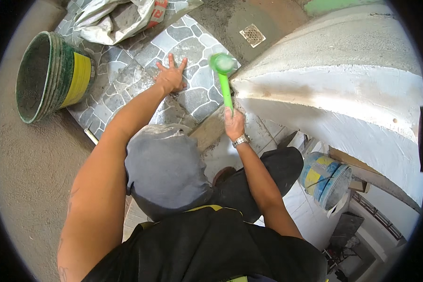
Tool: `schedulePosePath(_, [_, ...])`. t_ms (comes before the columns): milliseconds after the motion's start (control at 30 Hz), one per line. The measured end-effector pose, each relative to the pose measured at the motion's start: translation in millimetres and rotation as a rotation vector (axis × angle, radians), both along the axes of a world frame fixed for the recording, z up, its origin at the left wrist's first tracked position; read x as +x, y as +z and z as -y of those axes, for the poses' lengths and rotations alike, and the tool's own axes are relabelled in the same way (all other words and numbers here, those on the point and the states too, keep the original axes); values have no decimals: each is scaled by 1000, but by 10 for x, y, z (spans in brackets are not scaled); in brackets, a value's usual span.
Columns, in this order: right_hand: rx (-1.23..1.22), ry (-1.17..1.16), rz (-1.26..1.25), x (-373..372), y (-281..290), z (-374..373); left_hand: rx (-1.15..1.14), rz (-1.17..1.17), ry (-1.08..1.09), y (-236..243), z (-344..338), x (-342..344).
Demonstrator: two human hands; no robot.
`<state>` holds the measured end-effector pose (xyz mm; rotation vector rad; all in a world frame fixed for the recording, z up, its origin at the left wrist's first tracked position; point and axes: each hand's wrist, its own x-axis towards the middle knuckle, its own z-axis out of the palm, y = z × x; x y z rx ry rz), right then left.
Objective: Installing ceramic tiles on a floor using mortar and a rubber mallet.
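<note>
My left hand (pixel 172 78) lies with fingers spread on a grey floor tile (pixel 192 89) patterned like crazy paving with white joints. My right hand (pixel 234 123), a metal watch at its wrist, is closed round the handle of a bright green mallet (pixel 226 89). The mallet's head, smeared by motion, is over the tile's right part, close to the wall corner; whether it touches the tile I cannot tell. Grey dust and mortar smears mark the tile around my left hand.
Left stands a tilted stack of green buckets (pixel 56 77) with a yellow label. A torn white sack (pixel 122 21) of grey powder lies at the far left. Beyond the tile is a square floor drain (pixel 253 35) in rough mortar. The white wall edge (pixel 324 89) juts in from the right; blue buckets (pixel 325 178) stand below it.
</note>
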<state>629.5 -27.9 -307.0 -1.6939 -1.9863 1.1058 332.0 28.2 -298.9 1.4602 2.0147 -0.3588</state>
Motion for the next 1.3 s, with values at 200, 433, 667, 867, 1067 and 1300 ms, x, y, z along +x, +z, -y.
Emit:
schedulePosePath(200, [-10, -40, -22, -107, 107, 30, -50, 27, 21, 37, 63, -34])
schedulePosePath(433, [-7, 9, 96, -30, 9, 14, -40, 59, 44, 37, 30, -44])
schedulePosePath(667, [40, 103, 185, 332, -443, 94, 7, 106, 82, 22, 31, -29])
schedulePosePath(867, [-73, 133, 236, 259, -335, 113, 27, 44, 51, -45, 178, -143])
schedulePosePath(1067, [-110, 73, 198, 219, -65, 115, 22, -4, 69, -88, 315, 77])
schedulePosePath(1300, [-25, 65, 41, 244, 162, 311, 83, -87, 8, -211, 298, -97])
